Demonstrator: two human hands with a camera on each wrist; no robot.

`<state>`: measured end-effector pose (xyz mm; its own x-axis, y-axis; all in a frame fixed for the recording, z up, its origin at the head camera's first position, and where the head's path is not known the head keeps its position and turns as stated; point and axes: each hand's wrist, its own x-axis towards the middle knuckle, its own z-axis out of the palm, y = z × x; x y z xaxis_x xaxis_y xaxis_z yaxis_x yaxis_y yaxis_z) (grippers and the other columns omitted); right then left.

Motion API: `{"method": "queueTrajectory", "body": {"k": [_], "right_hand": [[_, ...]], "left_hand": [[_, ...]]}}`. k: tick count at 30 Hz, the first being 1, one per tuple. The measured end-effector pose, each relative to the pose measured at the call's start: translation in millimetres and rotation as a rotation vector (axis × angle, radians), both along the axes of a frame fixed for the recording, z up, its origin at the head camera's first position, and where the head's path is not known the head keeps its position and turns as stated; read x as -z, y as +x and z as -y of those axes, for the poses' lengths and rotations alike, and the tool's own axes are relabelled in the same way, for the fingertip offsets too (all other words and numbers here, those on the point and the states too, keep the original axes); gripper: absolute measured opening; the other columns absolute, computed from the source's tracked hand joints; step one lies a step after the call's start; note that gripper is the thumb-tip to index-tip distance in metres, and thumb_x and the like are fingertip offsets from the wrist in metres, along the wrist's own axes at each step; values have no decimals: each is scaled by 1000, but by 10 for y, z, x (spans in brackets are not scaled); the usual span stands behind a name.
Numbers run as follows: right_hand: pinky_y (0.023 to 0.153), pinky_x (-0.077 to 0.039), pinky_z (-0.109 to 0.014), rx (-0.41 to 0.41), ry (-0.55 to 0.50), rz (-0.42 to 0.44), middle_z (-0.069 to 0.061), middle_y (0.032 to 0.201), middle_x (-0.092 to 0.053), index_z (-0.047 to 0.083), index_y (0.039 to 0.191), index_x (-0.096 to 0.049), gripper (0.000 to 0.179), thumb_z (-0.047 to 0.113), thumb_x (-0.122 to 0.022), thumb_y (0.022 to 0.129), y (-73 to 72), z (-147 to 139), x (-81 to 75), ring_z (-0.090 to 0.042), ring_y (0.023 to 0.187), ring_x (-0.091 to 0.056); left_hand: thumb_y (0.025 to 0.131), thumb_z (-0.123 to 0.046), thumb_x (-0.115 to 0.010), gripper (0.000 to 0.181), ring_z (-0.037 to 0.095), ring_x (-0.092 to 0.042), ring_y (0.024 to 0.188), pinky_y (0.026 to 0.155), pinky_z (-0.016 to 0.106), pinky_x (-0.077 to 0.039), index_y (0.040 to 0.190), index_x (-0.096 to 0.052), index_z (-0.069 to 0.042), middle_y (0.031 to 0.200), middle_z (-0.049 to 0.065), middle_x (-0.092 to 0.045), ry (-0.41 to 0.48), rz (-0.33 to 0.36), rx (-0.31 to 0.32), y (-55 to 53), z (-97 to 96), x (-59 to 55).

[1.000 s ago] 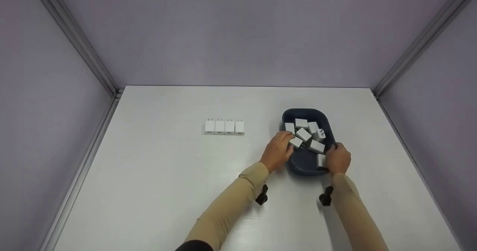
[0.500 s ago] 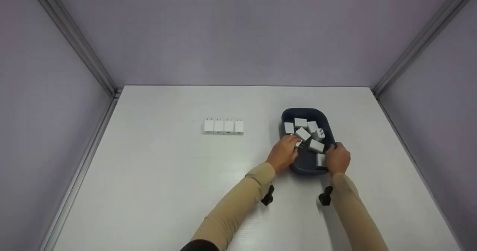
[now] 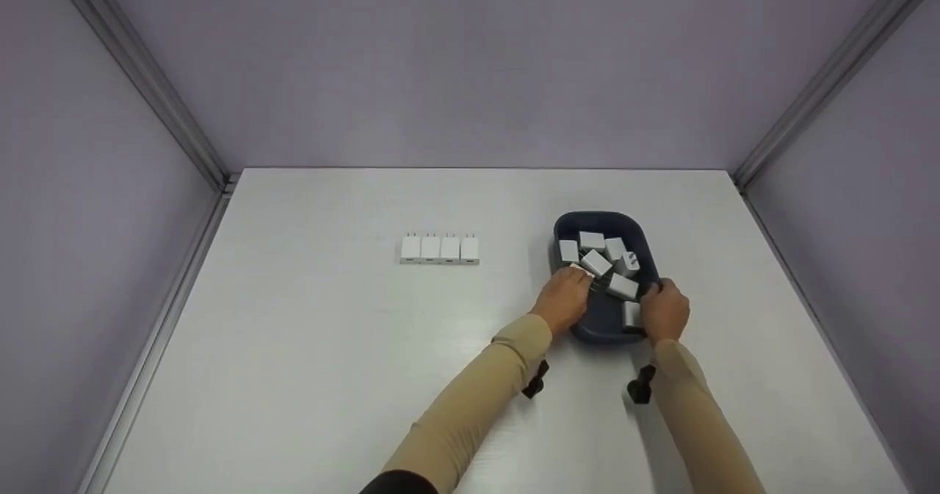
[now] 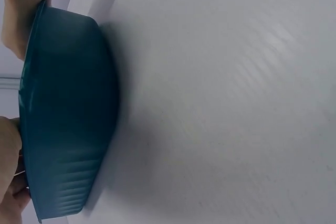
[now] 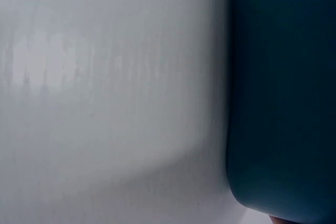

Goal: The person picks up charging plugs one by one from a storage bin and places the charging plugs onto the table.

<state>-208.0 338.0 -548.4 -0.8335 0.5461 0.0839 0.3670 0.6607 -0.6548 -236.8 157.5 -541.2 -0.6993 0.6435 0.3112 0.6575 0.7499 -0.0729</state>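
A dark blue plastic basket (image 3: pixel 604 329) stands on the right half of the table, with several white plug chargers (image 3: pixel 623 286) lying loose in it. Over its left rim reaches my left hand (image 3: pixel 564 299), fingertips pinching a white charger (image 3: pixel 580 269) that they mostly cover. My right hand (image 3: pixel 665 310) grips the right rim, close beside another charger (image 3: pixel 632 316). In the left wrist view the basket's outer wall (image 4: pixel 73 103) hides what is inside. The right wrist view shows mostly the basket wall (image 5: pixel 283 93).
Several white chargers (image 3: pixel 440 249) stand side by side in a straight row left of the basket, prongs toward the back. The white table (image 3: pixel 294 347) is enclosed by pale panels (image 3: pixel 470 68) at the back and both sides.
My left hand has moved right and further in over the basket's rim, its fingers closing on a charger there. The right hand keeps its hold on the rim.
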Motion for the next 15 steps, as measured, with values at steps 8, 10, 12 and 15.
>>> {"method": "queueTrajectory", "body": {"k": [8, 10, 12, 15], "right_hand": [[94, -48, -56, 9, 10, -1, -35, 116, -62, -13, 119, -58, 37, 11, -39, 98, -13, -22, -3, -49, 109, -60], [94, -48, -56, 9, 10, 0, -35, 117, -62, -12, 120, -58, 37, 11, -39, 98, -20, -23, 1, -49, 110, -60], [95, -47, -56, 7, 2, 8, -34, 118, -62, -11, 121, -58, 37, 11, -38, 98, -25, -25, 9, -48, 112, -60], [97, -46, -56, 3, -6, 21, -33, 120, -61, -11, 122, -57, 37, 12, -38, 99, -23, -27, 10, -47, 113, -59]], "left_hand": [[99, -18, -41, 29, 10, -59, 112, 103, 23, -43, 115, -65, -16, 115, -5, -66, -164, 102, -78, 9, -117, -83], [100, -19, -38, 32, 10, -57, 115, 104, 23, -41, 119, -63, -17, 119, -5, -65, -225, 138, -100, 9, -140, -123], [101, -20, -36, 34, 10, -55, 118, 106, 24, -39, 124, -61, -16, 123, -5, -63, -286, 177, -114, 9, -160, -154], [101, -22, -35, 36, 10, -55, 121, 109, 25, -36, 126, -61, -16, 126, -5, -64, -345, 222, -127, 12, -181, -178]]}}
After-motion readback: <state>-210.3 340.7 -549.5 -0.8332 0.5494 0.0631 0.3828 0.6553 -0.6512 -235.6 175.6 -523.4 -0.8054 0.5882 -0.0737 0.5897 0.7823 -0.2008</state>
